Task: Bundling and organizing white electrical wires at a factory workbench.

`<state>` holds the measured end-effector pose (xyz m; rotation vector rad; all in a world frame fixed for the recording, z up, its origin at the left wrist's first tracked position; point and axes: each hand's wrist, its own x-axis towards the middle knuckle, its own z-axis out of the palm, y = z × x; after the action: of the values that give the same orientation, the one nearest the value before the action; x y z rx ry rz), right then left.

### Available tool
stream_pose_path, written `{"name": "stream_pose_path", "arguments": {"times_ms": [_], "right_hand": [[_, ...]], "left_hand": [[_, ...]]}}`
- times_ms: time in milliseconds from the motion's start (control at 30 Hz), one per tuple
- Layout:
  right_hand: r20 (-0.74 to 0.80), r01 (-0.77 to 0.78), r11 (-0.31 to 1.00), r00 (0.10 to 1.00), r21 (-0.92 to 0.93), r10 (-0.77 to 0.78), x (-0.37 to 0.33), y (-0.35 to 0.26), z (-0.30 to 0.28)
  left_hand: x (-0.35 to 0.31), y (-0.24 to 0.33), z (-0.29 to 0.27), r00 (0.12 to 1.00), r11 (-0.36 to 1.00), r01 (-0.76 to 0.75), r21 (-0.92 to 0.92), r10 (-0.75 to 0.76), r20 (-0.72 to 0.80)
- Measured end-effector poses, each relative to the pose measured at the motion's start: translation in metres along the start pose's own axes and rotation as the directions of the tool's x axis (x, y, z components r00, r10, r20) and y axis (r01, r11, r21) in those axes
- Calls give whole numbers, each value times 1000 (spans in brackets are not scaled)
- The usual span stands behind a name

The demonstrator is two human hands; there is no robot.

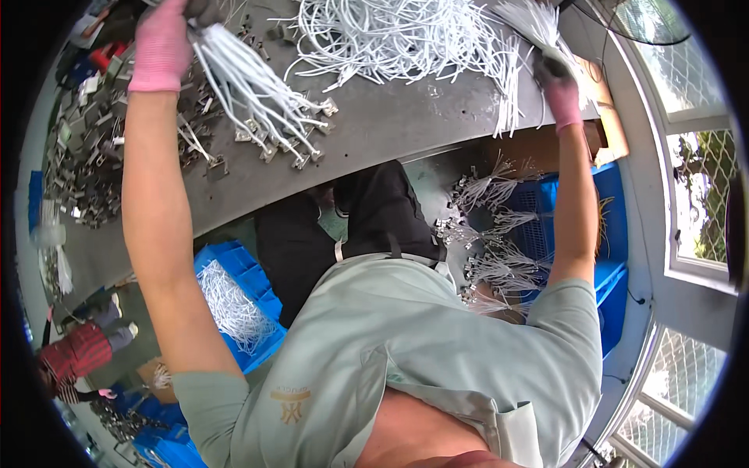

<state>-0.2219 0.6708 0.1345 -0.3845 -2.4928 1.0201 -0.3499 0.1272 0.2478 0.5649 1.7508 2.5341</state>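
Note:
My left hand (165, 48), in a pink glove with grey fingers, is at the top edge of the view. It is closed around one end of a bundle of white cables (242, 78), whose other ends carry small metal clips and rest on the grey table. My right hand (560, 90), gloved alike, grips a second bundle of white cables (532, 22) at the table's right side. Between the hands lies a large tangled heap of white cables (390, 35). Part of the left hand's fingers is cut off by the frame.
Loose metal clips (86, 148) cover the left of the table (257, 183). Below it stand a blue crate (226, 261) of white cables and, on the right, blue bins (612, 210) beside clipped cable bundles (503, 269). Another person (74, 351) is at the lower left.

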Motion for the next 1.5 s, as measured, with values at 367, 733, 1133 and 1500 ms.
{"name": "stream_pose_path", "arguments": {"times_ms": [367, 733, 1133, 1500], "right_hand": [[134, -395, 772, 845, -497, 519, -110, 146, 62], [287, -218, 973, 940, 82, 186, -1, -20, 2], [560, 518, 813, 603, 267, -568, 64, -355, 105], [875, 882, 470, 198, 38, -443, 44, -303, 81]], "left_hand": [[-12, -6, 59, 976, 967, -157, 198, 183, -120], [-2, -25, 8, 996, 924, -55, 378, 75, -39], [-29, -29, 13, 983, 979, -31, 204, -8, 186], [-22, -51, -2, 949, 993, -59, -105, 88, 304]]}}
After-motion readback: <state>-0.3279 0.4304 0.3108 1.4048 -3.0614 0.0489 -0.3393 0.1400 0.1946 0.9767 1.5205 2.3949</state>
